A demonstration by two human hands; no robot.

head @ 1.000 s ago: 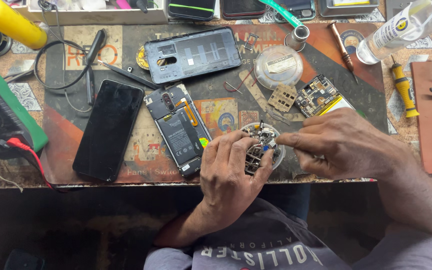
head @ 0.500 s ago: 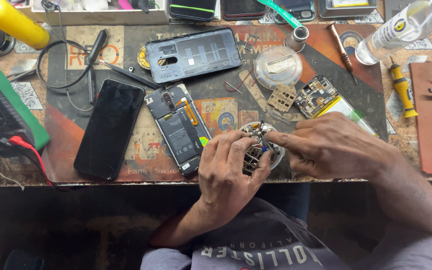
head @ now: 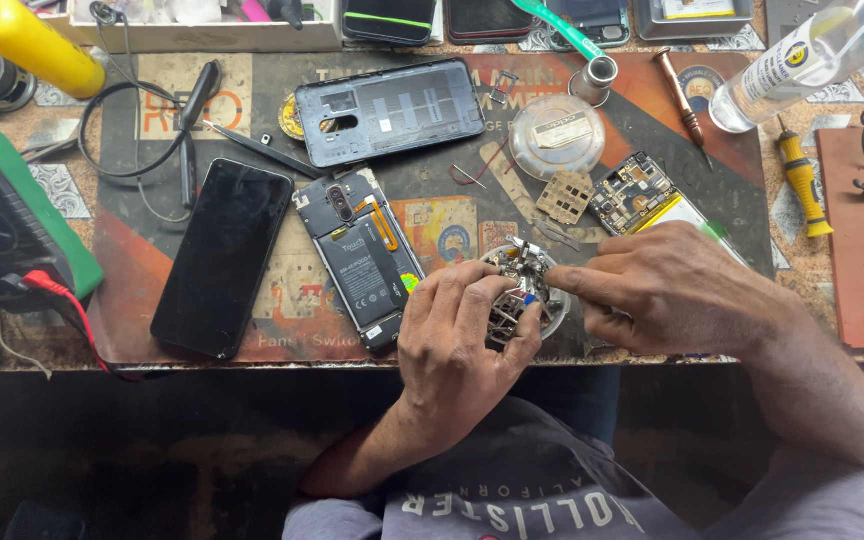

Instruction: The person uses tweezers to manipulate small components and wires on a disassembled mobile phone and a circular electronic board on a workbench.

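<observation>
A small round clear dish (head: 524,292) full of tiny metal parts sits at the mat's front edge. My left hand (head: 464,340) curls around its near side, fingers on the rim and in the parts. From the right comes my right hand (head: 674,292), whose pinched fingertips reach into the dish; whether they hold a part is hidden. Just left of the dish lies an opened phone (head: 362,256) with its battery showing.
A black phone screen (head: 222,256), a dark back cover (head: 390,110), a round clear lid (head: 556,136), a circuit board (head: 636,192) and a small metal shield (head: 564,196) lie on the mat. A yellow screwdriver (head: 802,184), a clear bottle (head: 802,60) and a green multimeter (head: 2,226) are around.
My right hand has slid left, its fingertips now deeper in the dish. My left hand has stayed wrapped around the dish with small finger shifts.
</observation>
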